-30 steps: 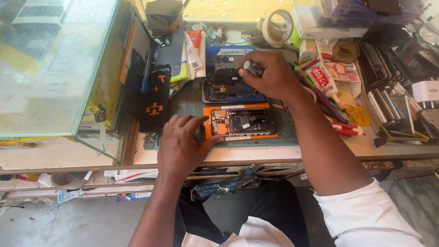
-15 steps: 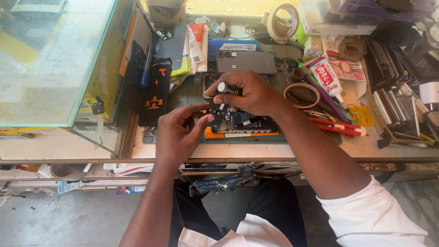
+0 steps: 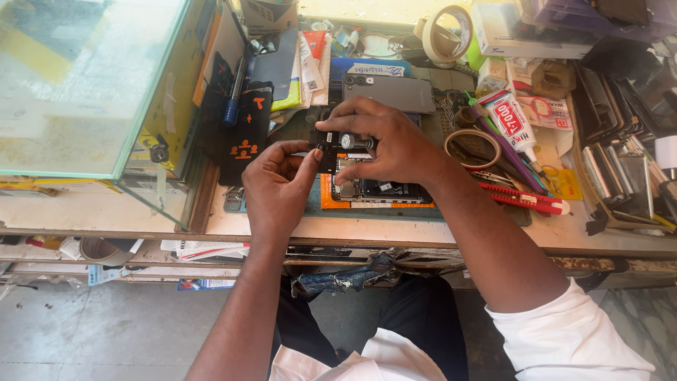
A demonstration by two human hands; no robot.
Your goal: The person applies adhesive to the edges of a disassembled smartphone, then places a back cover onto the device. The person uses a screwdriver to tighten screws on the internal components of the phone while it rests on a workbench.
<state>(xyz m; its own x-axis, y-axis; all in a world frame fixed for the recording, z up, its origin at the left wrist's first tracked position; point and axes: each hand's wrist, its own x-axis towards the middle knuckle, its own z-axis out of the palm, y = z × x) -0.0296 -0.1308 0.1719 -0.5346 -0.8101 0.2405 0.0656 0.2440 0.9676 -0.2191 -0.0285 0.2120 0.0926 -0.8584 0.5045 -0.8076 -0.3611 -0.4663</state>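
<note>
An opened phone with its back off lies on an orange-edged mat at the bench's front. Above its top end, my left hand pinches a small black part between thumb and forefinger. My right hand grips a short silver-and-black screwdriver, its tip against that black part. A grey phone back cover lies flat just behind my hands.
A glass display case fills the left. A black orange-marked tool pouch leans beside it. Tape rolls, a glue tube, a red cutter and stacked metal phone frames crowd the right.
Both hands have lifted off the opened phone and come together above its top end. The left hand took hold of the small black part; the right still holds the screwdriver.
</note>
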